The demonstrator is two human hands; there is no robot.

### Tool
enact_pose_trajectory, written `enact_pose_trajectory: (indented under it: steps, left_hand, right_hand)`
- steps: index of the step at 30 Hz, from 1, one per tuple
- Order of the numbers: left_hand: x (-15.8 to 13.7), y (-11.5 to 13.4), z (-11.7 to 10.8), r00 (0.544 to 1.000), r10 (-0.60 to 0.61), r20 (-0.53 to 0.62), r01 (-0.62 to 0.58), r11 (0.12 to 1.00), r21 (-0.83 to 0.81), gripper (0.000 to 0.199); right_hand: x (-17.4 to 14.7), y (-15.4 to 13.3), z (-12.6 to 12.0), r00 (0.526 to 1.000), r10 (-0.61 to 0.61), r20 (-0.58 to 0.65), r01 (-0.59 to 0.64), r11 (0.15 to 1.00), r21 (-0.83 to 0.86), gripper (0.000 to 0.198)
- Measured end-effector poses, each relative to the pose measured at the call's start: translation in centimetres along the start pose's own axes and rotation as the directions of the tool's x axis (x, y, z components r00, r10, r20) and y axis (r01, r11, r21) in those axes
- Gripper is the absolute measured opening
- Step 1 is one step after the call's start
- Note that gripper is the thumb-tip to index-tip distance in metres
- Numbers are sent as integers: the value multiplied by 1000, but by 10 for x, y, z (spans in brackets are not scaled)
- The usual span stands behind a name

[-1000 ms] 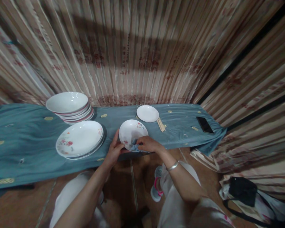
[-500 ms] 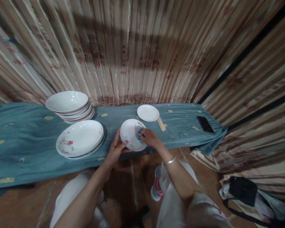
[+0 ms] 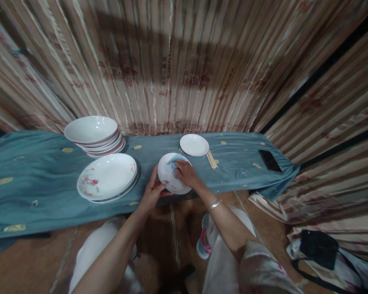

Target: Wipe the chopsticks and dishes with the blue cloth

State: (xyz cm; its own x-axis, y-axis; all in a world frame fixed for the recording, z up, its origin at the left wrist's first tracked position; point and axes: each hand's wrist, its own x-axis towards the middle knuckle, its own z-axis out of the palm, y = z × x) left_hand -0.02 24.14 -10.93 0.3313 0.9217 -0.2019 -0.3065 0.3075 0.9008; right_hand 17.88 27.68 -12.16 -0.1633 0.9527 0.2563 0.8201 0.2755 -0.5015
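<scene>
My left hand [image 3: 154, 191] grips the left rim of a small white plate [image 3: 177, 188] with red flowers, near the front edge of the cloth-covered table. Pressed to the upper part of the plate's face is a blue cloth [image 3: 172, 164], bunched under the closed fingers of my right hand [image 3: 186, 173]. To the left lies a stack of large oval plates [image 3: 107, 176] with a floral print. Behind the small plate is another white plate [image 3: 194, 145], with several wooden chopsticks [image 3: 212, 159] beside it.
A tall stack of white bowls and plates [image 3: 93, 132] stands at the back left. A black phone [image 3: 270, 160] lies on the teal tablecloth [image 3: 233, 163] at the right. Pleated curtains [image 3: 184, 73] hang behind the table. A dark bag [image 3: 319, 249] sits low at the right.
My right hand has moved the blue cloth up and left across the plate's face, and more of the cloth shows. My left hand keeps its hold. The view has shifted slightly.
</scene>
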Motion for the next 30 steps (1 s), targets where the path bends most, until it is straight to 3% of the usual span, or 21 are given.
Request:
enact_pose_trajectory:
  steps: [9, 16, 23, 30]
  left_hand:
    - [0, -2, -1, 1000, 13, 1, -13, 1000, -12, 96]
    - [2, -1, -2, 1000, -10, -21, 10, 1000, -28, 98]
    - [0, 3, 1, 999, -23, -43, 22, 1000, -18, 100]
    - [1, 1, -2, 1000, 7, -26, -7, 999, 32, 97]
  right_hand:
    - [-9, -28, 2, 975, -218, 50, 212, 972, 103, 34]
    - [-21, -35, -4, 955, -267, 130, 230, 941, 246, 24]
    - [-29, -30, -25, 930, -209, 304, 114, 947, 301, 19]
    - [-34, -25, -43, 892, -60, 447, 35, 997, 63, 18]
